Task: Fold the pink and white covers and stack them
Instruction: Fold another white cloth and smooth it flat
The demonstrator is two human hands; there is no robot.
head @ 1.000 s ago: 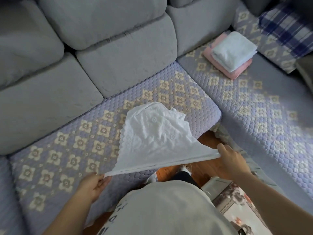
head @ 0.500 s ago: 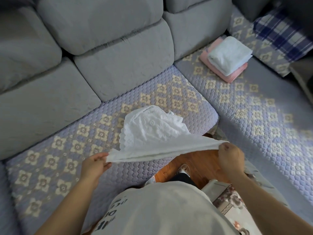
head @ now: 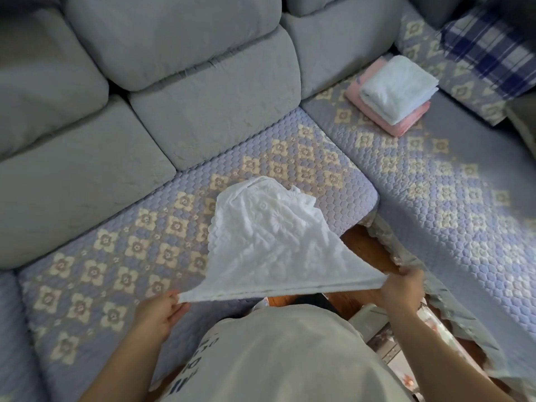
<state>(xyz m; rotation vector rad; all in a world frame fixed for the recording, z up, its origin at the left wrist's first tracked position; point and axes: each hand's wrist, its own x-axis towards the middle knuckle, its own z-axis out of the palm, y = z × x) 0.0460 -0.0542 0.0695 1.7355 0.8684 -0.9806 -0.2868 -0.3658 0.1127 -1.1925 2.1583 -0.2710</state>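
A white embroidered cover (head: 269,242) with a scalloped edge is stretched between my hands, its far end bunched on the sofa seat. My left hand (head: 161,310) pinches its near left corner. My right hand (head: 404,290) grips its near right corner. The near edge is pulled taut above the seat's front edge. At the back right of the sofa lies a stack of folded covers: a white one (head: 398,88) on top of a pink one (head: 406,121).
The purple quilted sofa mat (head: 116,256) with cream flowers covers the L-shaped seat. Grey back cushions (head: 188,82) rise behind. A blue plaid cloth (head: 487,47) lies at the far right. A strip of wooden floor (head: 368,250) shows between the seats.
The taut near edge of the white cover has been pulled back towards me and my hands have dropped lower after lifting it. The bunched far end stays on the seat.
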